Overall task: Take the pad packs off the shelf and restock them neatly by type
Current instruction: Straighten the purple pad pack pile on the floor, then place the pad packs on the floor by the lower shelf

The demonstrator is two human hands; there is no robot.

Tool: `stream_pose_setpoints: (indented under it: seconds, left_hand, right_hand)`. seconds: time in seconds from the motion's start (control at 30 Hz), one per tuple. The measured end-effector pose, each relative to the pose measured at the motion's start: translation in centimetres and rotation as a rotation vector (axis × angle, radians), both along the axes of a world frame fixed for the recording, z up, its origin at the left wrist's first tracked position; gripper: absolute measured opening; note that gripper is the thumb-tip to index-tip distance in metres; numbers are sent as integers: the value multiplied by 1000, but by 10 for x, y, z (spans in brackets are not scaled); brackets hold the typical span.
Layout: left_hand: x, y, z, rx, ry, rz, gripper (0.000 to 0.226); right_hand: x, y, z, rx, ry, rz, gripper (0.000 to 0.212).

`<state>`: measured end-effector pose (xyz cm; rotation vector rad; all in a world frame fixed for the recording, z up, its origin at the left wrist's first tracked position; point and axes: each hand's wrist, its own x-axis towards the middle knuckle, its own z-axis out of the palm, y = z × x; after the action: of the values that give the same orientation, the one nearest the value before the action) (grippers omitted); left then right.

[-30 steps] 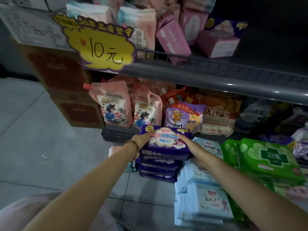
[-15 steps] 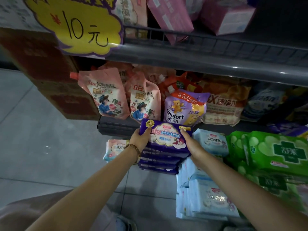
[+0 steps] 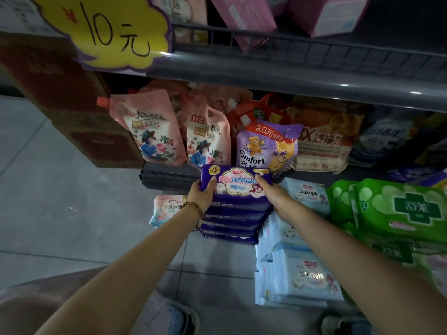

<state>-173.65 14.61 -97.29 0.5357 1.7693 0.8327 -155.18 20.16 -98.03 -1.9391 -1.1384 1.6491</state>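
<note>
Beneath the top purple pad pack, I can't see the fingers of my left hand or right hand. The purple stack below shows only edges. The top edge crops the yellow price sign and the pink packs.

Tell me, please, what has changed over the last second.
No pack visibly moved. The left hand and right hand still grip the ends of the purple pack atop its stack; blue packs and green packs stayed put. Only the view came closer.

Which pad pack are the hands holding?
The purple pack atop the purple stack, between left hand and right hand; blue packs and green packs lie unheld.
</note>
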Motion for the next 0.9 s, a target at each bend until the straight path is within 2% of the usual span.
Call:
stream_pose_setpoints:
  seconds: [0.13,0.23,0.43,0.5,0.7,0.8,0.9]
  left_hand:
    - [-11,-3,6,7,5,23,64]
    - [-17,-6,20,55,69,12,66]
    - [-25,-11,70,234,403,-247,53]
    - [-28,-12,90,264,530,-336,59]
    - [-37,-7,182,457,1109,-586,70]
    - [-39,4,222,574,1227,-611,73]
    - [-44,21,254,673,1269,-562,72]
  right_hand:
    - [6,-6,19,187,-156,124,60]
    - [13,-12,42,342,-218,239,53]
    - [29,-24,90,539,-401,534,63]
    - [35,-26,110,576,-462,617,67]
    - [44,-18,190,846,-700,819,67]
    - [37,-10,234,984,-690,799,67]
    - [21,3,272,1042,-542,708,66]
